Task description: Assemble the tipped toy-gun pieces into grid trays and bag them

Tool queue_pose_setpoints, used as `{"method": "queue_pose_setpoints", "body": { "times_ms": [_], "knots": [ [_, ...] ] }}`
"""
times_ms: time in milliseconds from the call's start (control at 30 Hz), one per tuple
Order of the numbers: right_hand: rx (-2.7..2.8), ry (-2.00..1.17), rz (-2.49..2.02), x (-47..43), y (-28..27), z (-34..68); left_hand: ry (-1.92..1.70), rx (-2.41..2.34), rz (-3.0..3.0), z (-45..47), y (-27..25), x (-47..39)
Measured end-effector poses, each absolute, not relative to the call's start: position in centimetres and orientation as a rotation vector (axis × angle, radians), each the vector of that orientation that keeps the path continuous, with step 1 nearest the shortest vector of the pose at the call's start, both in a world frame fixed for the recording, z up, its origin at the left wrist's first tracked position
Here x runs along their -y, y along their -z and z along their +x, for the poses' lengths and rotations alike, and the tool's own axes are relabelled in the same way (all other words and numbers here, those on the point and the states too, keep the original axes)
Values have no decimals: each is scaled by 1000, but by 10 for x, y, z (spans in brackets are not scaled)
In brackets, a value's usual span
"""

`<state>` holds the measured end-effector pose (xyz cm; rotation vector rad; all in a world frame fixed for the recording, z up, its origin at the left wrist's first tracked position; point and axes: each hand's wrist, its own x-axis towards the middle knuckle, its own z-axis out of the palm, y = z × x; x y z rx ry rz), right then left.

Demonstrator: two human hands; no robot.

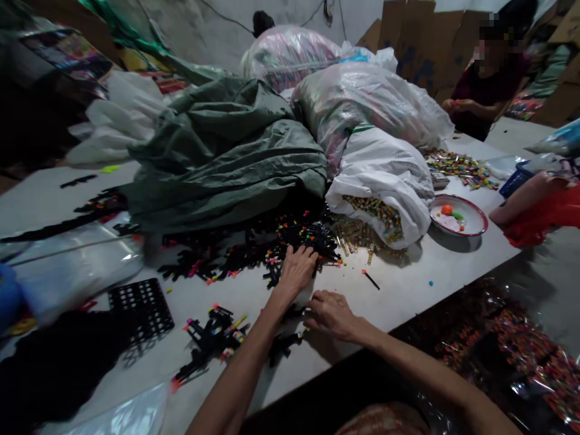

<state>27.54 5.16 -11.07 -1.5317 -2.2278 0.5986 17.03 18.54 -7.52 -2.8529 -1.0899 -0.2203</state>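
My left hand reaches palm down onto the near edge of a heap of small black plastic pieces with bright orange, pink and yellow tips. Its fingers are stretched out and slightly apart, their ends touching the pieces. Closer to me, my right hand hovers low over the table with fingers curled in; whatever it pinches is hidden. Just left of its fingertips, some black pieces lie partly behind my left forearm. Another small pile of black pieces, mixed with colourful little tubes, rests farther left.
A green sack and a white sack spilling small tubes stand behind the heap. Right of them is a red-rimmed bowl. Clear plastic bags and a black grid lie left. A person works at back right.
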Motion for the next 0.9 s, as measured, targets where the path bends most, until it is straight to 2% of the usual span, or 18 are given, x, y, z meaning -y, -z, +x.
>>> {"method": "queue_pose_setpoints", "body": {
  "times_ms": [100,300,400,533,600,733,800,900],
  "knots": [
    [2150,-535,-1628,-65,103,307,241,1071,-2815,178,85,-189],
    [1717,-361,-2440,-103,80,413,353,1135,-2748,172,77,-168],
    [1671,-358,-2499,-109,87,419,501,1245,-2799,174,69,-147],
    [1600,-410,-2265,-99,96,395,802,1425,-3062,176,69,-117],
    [1573,-642,-1947,-90,91,384,890,1527,-3210,174,71,-107],
    [1467,-1311,-1305,-69,73,367,747,1603,-3408,168,72,-97],
    [1418,-1454,-1180,-62,66,362,634,1553,-3409,165,71,-93],
    [1367,-1490,-1164,-55,63,359,515,1419,-3334,160,69,-89]
  ]
}}
